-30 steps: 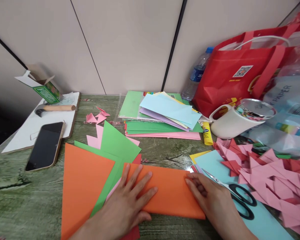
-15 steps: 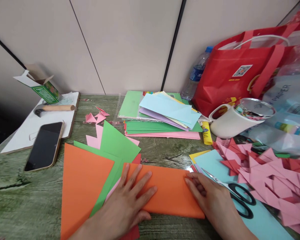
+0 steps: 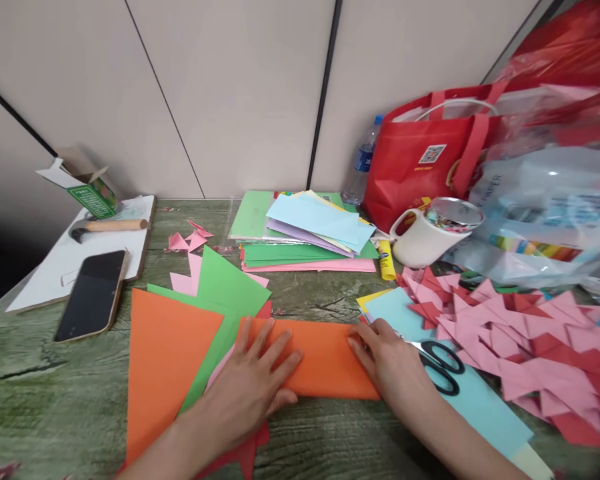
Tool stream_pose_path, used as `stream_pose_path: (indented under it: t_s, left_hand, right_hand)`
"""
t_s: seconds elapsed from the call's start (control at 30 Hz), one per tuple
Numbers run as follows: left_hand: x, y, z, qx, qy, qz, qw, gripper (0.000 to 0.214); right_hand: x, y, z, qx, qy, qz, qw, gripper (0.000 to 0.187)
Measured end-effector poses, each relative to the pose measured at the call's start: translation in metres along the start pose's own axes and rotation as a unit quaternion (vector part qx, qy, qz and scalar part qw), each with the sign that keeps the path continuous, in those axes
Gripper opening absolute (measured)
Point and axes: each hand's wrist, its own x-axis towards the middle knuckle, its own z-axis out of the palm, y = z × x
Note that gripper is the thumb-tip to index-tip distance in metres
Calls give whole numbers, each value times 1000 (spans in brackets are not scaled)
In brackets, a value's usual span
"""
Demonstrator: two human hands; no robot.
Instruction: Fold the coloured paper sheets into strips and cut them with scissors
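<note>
A folded orange paper lies crosswise on the table in front of me. My left hand rests flat over its left part, fingers spread. At the right end, my right hand has its fingers curled and pinched on the paper's edge, the thumb partly hidden. Scissors with black handles lie beside my right hand, on light blue paper; their blades are mostly covered by the hand. To the left of my left hand, a larger orange sheet overlaps green paper.
Folded pink and red paper pieces heap at the right. Behind stand a white mug, a glue stick, a bottle and a red bag. Stacked coloured paper sits centre back; a phone and hammer lie left.
The view has turned somewhat to the right, showing more of the bags and the folded pieces. My right hand has moved up along the orange paper's right end; my left hand stays flat.
</note>
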Motion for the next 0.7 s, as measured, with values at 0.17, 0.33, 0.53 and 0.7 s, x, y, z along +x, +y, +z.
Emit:
stream_pose_path:
  t_s: [0.17, 0.33, 0.53, 0.7]
  left_hand:
    - [14, 13, -8, 24, -6, -28, 999, 42]
    - [16, 19, -15, 34, 14, -18, 999, 40]
    - [15, 20, -18, 52, 13, -19, 998, 34]
    - [16, 25, -20, 80, 11, -23, 996, 30]
  right_hand:
    - [12, -13, -18, -51, -67, -75, 994, 21]
    - [22, -19, -23, 59, -83, -230, 968, 30]
    - [19, -23, -27, 45, -83, -315, 944, 32]
    - [8, -39, -31, -25, -91, -285, 954, 32]
